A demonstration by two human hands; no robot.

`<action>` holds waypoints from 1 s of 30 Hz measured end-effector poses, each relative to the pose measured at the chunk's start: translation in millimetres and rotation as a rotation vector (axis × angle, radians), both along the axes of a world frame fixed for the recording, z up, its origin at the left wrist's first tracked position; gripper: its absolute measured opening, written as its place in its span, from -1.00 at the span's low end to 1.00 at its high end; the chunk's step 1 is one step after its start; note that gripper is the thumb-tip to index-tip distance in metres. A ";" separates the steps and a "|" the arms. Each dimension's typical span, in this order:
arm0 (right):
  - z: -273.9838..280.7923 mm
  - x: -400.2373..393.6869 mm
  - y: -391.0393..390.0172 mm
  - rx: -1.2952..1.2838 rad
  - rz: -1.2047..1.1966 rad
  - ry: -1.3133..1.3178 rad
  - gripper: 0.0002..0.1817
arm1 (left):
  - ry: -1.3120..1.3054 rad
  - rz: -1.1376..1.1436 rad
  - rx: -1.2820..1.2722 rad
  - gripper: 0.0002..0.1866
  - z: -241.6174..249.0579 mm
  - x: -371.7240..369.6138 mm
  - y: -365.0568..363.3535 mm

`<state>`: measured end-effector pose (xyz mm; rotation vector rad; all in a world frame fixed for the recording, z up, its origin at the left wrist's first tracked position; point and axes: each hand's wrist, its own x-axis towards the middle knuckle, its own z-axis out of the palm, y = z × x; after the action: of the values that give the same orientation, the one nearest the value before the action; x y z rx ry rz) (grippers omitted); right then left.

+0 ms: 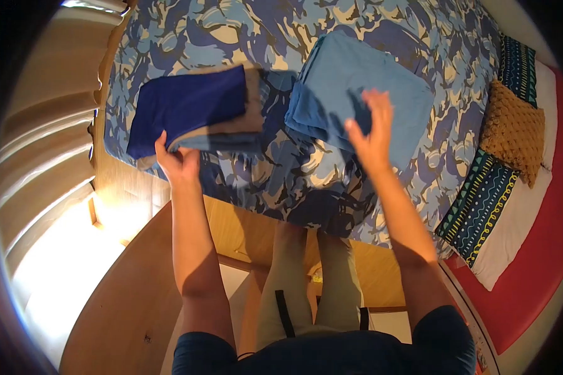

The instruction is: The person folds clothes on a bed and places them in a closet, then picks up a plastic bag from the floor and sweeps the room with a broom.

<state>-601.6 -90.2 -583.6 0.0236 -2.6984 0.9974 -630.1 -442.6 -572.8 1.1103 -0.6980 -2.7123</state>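
A folded navy cloth [194,100] lies on top of folded brown cloth [253,106] and a blue-grey folded layer [225,144], at the left on the bed. My left hand [179,164] pinches the near edge of the navy cloth, its index finger on top and the other fingers partly hidden. To the right is a stack of light blue folded cloth [356,81], its layers showing along the left edge. Over the near right part of this stack is my right hand [373,134], fingers spread and holding nothing, with its shadow on the fabric.
The bed has a blue camouflage-patterned cover [281,181]. Patterned pillows [481,212] and a tan textured cushion [513,128] lie at the right by a red headboard [538,269]. Curtains [50,112] hang at the left, above a curved wooden panel [125,294].
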 end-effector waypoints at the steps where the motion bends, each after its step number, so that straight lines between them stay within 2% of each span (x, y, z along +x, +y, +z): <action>1: 1.3 23.2 -16.4 -0.231 0.057 0.028 -0.42 | -0.012 0.028 -0.009 -0.60 12.5 14.8 4.0; 2: 8.5 49.0 -41.0 -0.555 0.037 -0.149 -0.48 | -0.025 0.004 -0.001 -0.61 31.0 31.4 12.5; 3: -17.2 83.4 -61.8 -0.974 -0.044 -0.468 -0.52 | -0.027 0.003 -0.038 -0.61 44.9 48.9 21.0; 4: -15.5 103.5 -83.3 -1.404 -0.250 -0.891 -0.42 | -0.078 0.019 -0.039 -0.60 52.9 68.1 25.1; 6: 1.7 119.8 -107.0 -1.895 -0.641 -1.490 -0.33 | -0.018 -0.037 -0.063 -0.57 72.9 98.5 47.6; 7: 15.0 121.8 -112.0 -1.896 -0.641 -1.486 -0.33 | -0.017 -0.050 -0.059 -0.56 79.8 112.9 59.5; 9: 47.3 117.1 -112.8 -1.096 0.135 -0.598 -0.21 | -0.007 -0.064 -0.056 -0.54 83.1 124.6 75.1; 11: 55.0 91.8 -76.8 -2.296 0.009 -0.941 -0.11 | 0.069 -0.193 0.069 -0.52 81.2 133.7 89.3; 13: 100.5 65.8 -25.5 -2.088 0.125 -0.854 -0.05 | 0.114 -0.280 0.078 -0.53 89.4 120.0 112.5; 15: 125.3 49.7 9.5 -1.813 0.155 -0.638 -0.02 | 0.213 -0.390 0.041 -0.55 96.9 99.5 141.8; 16: 143.3 45.9 24.4 -1.447 -0.352 -0.657 -0.05 | 0.276 -0.424 0.004 -0.56 98.4 86.4 160.0; 17: 156.5 36.9 44.7 -1.427 -0.191 -0.518 -0.29 | 0.277 -0.449 -0.019 -0.57 101.2 72.8 179.1; 18: 151.5 23.7 63.0 -1.353 -0.088 -0.481 -0.44 | 0.282 -0.477 -0.041 -0.58 100.7 59.0 195.7; 20: 156.0 11.5 82.4 -1.231 -0.096 -0.367 -0.55 | 0.177 -0.578 -0.198 -0.55 75.5 42.0 214.4; 23: 94.6 6.5 118.2 -1.104 -0.102 -0.293 -0.62 | 0.111 -0.606 -0.216 -0.52 30.6 39.4 248.7; 24: 59.5 11.0 126.4 -1.102 -0.126 -0.310 -0.63 | 0.105 -0.615 -0.218 -0.52 0.9 52.3 249.2; 25: 15.1 17.8 129.5 -1.078 -0.222 -0.260 -0.62 | -0.046 -0.652 -0.110 -0.46 -35.0 68.6 248.0; 26: -16.8 27.9 127.8 -0.954 -0.313 -0.275 -0.60 | -0.194 -0.683 -0.004 -0.39 -53.0 75.7 246.7; 27: -55.0 37.1 128.4 -0.822 -0.344 -0.246 -0.60 | -0.193 -0.689 -0.009 -0.39 -54.2 75.8 243.4; 28: -79.2 41.8 131.4 -0.686 -0.377 -0.216 -0.59 | -0.259 -0.635 -0.220 -0.31 -54.4 75.5 237.4; 29: -75.5 42.3 132.1 -0.686 -0.389 -0.221 -0.59 | -0.330 -0.577 -0.429 -0.22 -54.5 76.3 230.9; 30: -66.7 42.6 130.7 -0.750 -0.435 -0.274 -0.57 | -0.273 -0.531 -0.512 -0.12 -48.4 70.3 226.1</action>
<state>-559.0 40.5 -650.2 -0.8456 -2.1951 1.8616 -559.8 -216.5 -621.2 1.2992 -1.8339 -2.5066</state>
